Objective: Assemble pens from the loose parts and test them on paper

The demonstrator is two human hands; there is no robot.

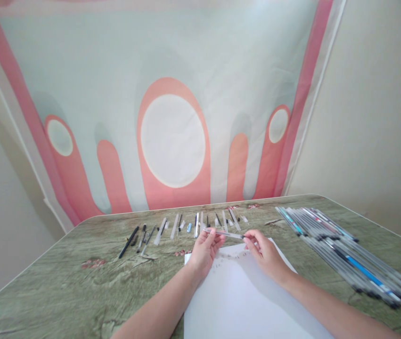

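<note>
A thin pen [227, 234] with a clear barrel is held level above the top edge of a white sheet of paper [228, 296]. My left hand [204, 250] pinches its left end between thumb and fingers. At the other end, my right hand [263, 252] has its fingertips closed on the dark tip. Small dark marks show on the paper below the pen. Beyond my hands lies a row of pen parts: clear barrels [174, 226], thin dark refills and small caps, among them a light blue cap [189, 228].
On the right of the wood-patterned table [62, 287] lie two overlapping groups of pens [345, 254], mostly clear, some blue. A black pen [128, 242] ends the row at the left. Behind the table hangs a pink and pale green backdrop [172, 56].
</note>
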